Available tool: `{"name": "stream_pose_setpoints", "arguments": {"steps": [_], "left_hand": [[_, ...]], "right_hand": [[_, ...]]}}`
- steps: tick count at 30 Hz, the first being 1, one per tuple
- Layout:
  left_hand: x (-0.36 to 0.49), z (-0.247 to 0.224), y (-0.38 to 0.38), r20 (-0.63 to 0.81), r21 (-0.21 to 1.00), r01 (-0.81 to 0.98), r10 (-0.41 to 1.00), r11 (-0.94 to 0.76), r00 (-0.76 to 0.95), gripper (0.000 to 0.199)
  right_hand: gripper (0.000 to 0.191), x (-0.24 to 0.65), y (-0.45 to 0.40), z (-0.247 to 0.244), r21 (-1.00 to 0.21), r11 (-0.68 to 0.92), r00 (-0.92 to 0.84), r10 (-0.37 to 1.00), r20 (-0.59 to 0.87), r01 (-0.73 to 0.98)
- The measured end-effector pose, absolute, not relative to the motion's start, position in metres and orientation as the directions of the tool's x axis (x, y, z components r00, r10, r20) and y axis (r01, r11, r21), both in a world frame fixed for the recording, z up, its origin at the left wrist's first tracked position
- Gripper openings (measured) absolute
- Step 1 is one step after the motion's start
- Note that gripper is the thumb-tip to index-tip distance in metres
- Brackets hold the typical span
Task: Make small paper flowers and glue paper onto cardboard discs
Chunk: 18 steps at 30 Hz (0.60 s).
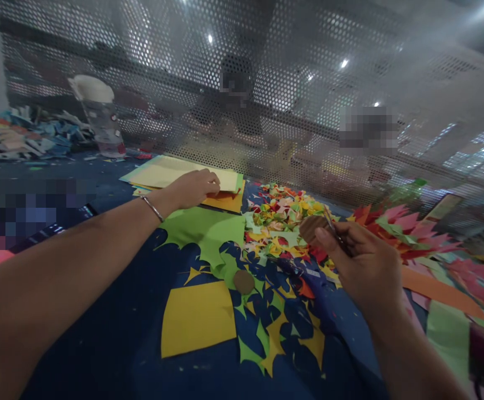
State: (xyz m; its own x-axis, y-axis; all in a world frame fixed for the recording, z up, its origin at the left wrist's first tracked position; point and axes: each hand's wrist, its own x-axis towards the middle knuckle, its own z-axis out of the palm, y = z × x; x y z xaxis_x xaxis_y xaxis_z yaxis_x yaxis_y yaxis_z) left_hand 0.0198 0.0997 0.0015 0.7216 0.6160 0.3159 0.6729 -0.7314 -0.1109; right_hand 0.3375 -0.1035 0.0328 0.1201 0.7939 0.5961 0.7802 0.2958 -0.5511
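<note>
My left hand (194,188) is at the front edge of a stack of coloured paper (162,171), fingers curled onto pale yellow sheets above an orange one (229,203). My right hand (369,261) is raised over the scraps, closed around scissors (334,226) and a brown ridged cardboard piece (312,230). Below the stack lies a green sheet (202,225) with scalloped cut-outs along its edge. A yellow sheet (200,319) rests nearer to me, and a small round brown disc (244,282) sits beside its top corner.
Small paper cuttings (283,216) are heaped in the middle, with pointed offcuts (277,339) nearer me. Folded paper flowers (408,228) and strips lie right. A plastic cup (100,119) stands back left beside a scrap pile (25,136). A perforated screen (162,83) borders the table; people sit behind it.
</note>
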Motion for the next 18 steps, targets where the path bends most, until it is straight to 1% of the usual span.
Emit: {"name": "stream_pose_setpoints", "arguments": {"steps": [3, 6, 8, 10, 12, 15, 18], "left_hand": [[0.018, 0.002, 0.098, 0.306, -0.158, 0.705, 0.644, -0.692, 0.701, 0.031], [0.014, 0.005, 0.097, 0.292, -0.181, 0.748, 0.691, -0.639, 0.661, 0.037], [0.012, 0.007, 0.097, 0.218, -0.182, 0.762, 0.730, -0.622, 0.648, 0.049], [0.010, 0.009, 0.098, 0.118, -0.163, 0.756, 0.748, -0.634, 0.653, 0.063], [0.008, 0.011, 0.100, 0.063, -0.124, 0.746, 0.745, -0.654, 0.664, 0.073], [0.003, 0.013, 0.105, 0.083, -0.084, 0.740, 0.735, -0.667, 0.673, 0.080], [-0.001, 0.014, 0.107, 0.124, -0.076, 0.728, 0.718, -0.682, 0.685, 0.074]], "right_hand": [[0.018, 0.338, -0.103, 0.035, -0.558, 0.316, 0.130, 0.776, 0.618, 0.767], [0.019, 0.341, -0.102, 0.038, -0.534, 0.311, 0.175, 0.717, 0.675, 0.786], [0.022, 0.344, -0.103, 0.040, -0.534, 0.293, 0.219, 0.680, 0.699, 0.793], [0.024, 0.347, -0.104, 0.042, -0.567, 0.275, 0.282, 0.654, 0.702, 0.776], [0.026, 0.349, -0.105, 0.043, -0.607, 0.248, 0.349, 0.632, 0.692, 0.755], [0.026, 0.347, -0.105, 0.045, -0.640, 0.249, 0.384, 0.625, 0.680, 0.727], [0.025, 0.345, -0.106, 0.045, -0.632, 0.261, 0.367, 0.630, 0.684, 0.730]]}}
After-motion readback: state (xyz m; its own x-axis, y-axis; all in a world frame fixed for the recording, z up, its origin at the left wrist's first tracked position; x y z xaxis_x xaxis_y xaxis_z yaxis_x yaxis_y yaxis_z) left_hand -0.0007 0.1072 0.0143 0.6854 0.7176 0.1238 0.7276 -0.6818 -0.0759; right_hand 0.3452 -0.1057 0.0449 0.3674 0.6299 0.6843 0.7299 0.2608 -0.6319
